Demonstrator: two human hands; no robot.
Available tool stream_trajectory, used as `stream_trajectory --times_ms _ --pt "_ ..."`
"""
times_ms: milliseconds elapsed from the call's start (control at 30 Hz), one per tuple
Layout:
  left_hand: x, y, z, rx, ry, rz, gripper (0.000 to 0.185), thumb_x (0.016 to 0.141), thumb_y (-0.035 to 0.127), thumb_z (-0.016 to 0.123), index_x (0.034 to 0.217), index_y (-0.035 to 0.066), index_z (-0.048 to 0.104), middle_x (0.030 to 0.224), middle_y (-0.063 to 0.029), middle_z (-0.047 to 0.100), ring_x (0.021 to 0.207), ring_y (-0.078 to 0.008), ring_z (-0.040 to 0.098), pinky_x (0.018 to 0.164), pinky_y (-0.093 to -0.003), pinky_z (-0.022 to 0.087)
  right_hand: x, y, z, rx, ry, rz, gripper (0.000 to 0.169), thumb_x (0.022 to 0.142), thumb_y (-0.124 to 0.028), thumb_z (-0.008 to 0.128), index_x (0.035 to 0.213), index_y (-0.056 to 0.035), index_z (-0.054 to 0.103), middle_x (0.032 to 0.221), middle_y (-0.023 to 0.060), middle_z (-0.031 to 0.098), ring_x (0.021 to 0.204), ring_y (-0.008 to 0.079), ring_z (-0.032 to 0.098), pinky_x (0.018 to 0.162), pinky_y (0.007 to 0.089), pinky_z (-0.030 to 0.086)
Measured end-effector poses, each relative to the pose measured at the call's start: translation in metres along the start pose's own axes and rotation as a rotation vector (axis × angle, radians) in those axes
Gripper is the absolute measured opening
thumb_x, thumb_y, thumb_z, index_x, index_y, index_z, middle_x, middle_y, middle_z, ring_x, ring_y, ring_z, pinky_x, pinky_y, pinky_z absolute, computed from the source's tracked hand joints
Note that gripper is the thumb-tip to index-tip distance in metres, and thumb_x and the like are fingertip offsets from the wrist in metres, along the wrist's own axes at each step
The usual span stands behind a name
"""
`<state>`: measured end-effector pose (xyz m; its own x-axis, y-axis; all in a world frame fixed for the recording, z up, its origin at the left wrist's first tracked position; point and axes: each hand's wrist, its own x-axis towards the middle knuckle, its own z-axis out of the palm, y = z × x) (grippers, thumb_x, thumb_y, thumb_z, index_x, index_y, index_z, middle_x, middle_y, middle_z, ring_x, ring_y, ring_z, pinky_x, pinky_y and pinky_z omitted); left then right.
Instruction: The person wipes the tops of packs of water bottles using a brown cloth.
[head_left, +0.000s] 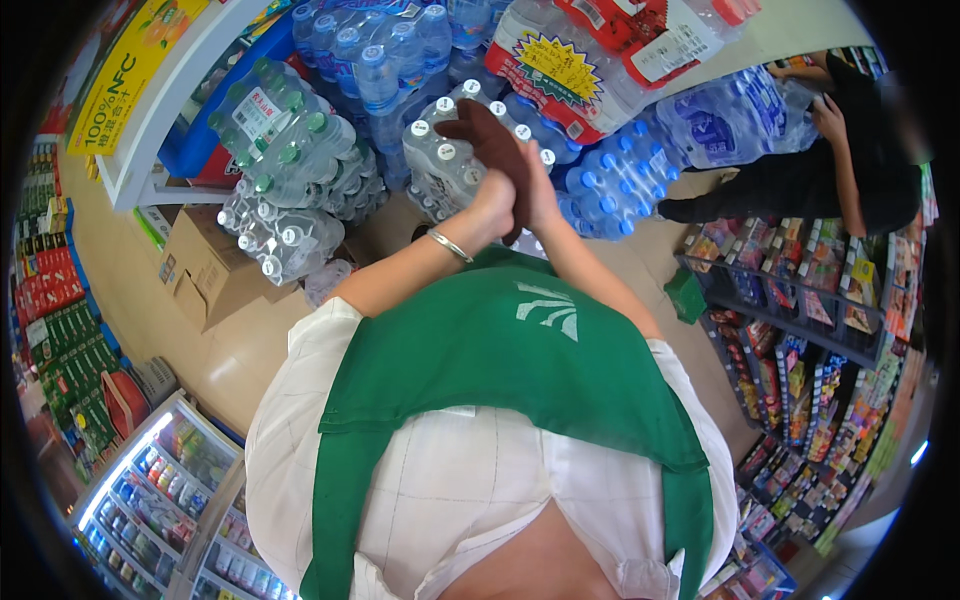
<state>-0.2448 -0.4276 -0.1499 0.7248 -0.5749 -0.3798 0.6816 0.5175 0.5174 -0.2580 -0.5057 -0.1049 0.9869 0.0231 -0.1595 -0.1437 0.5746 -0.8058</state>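
Observation:
A dark brown fabric glove (491, 142) is held up between my two hands, its fingers pointing away from me. My left hand (496, 199), below a silver bangle (450, 245), presses on the glove's left side with its fingers curled in. On the other side, my right hand (538, 199) grips the glove's edge. Whether any fingers are inside the glove cannot be told. Right behind the glove stands a shrink-wrapped pack of white-capped water bottles (442, 169). A green apron (487, 352) covers my front.
Green-capped bottle packs (285, 142) are stacked at left beside an open cardboard box (214, 266). Blue-capped packs (619, 180) and large red-labelled bottles (577, 67) stand at right. A person in black (862, 142) handles a purple-labelled bottle pack (720, 120) near snack shelves (787, 281).

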Motion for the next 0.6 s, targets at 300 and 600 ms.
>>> stream_trajectory --times_ms 300,600 --pt "-0.048 0.063 0.031 0.673 0.055 -0.017 0.074 0.088 0.031 0.066 0.148 0.008 0.028 0.139 -0.0206 0.037 0.123 -0.0268 0.046 0.094 -0.0376 0.046 -0.003 -0.005 -0.037 0.504 0.089 0.092 0.052 0.100 -0.039 0.030 0.135 -0.0057 0.046 0.133 0.0170 0.053 0.121 0.0362 0.051 0.105 0.0464 0.040" --pt "-0.061 0.084 -0.067 0.611 0.355 0.188 0.037 0.096 0.023 0.057 0.131 0.010 0.051 0.095 -0.0023 0.061 0.080 -0.0084 0.057 0.063 -0.0215 0.043 0.065 -0.059 -0.043 -0.169 0.151 -0.224 0.043 0.099 -0.025 0.045 0.137 -0.0033 0.043 0.132 0.0111 0.055 0.120 0.0274 0.053 0.103 0.0361 0.040"
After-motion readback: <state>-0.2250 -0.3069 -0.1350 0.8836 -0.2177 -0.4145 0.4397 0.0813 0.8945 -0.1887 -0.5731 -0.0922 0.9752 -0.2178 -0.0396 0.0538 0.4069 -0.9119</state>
